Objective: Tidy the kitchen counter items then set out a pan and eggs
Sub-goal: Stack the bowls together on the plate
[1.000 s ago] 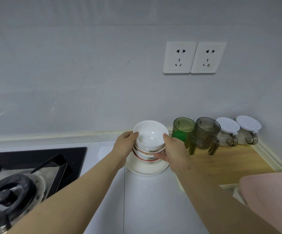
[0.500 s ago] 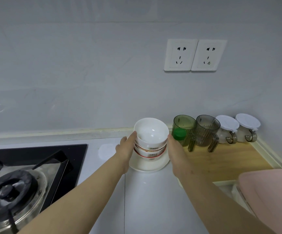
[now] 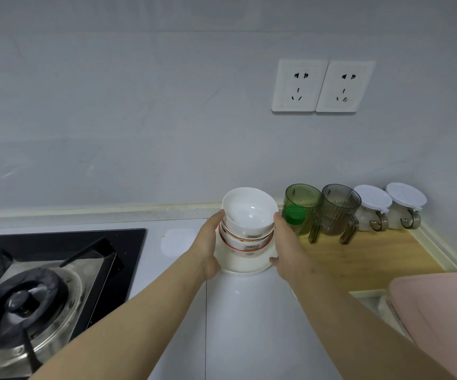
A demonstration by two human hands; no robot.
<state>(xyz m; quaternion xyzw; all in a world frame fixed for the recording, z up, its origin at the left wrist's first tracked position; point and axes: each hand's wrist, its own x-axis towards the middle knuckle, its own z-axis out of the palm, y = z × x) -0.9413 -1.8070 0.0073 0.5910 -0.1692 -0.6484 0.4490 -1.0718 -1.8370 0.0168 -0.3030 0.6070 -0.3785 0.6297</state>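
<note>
Flanking the bowls (image 3: 249, 212), stacked on a plate (image 3: 245, 266) at the worktop's (image 3: 249, 325) back edge, left hand (image 3: 208, 248) and right hand (image 3: 287, 250) press flat, fingers straight. Probably glazed ceramic: stiff, slippery, fragile, fairly heavy; best lifted from under the plate rim.

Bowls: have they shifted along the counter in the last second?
No. The bowls keep the same gap to the green cup on their right, with the left hand and right hand against their sides.
</note>
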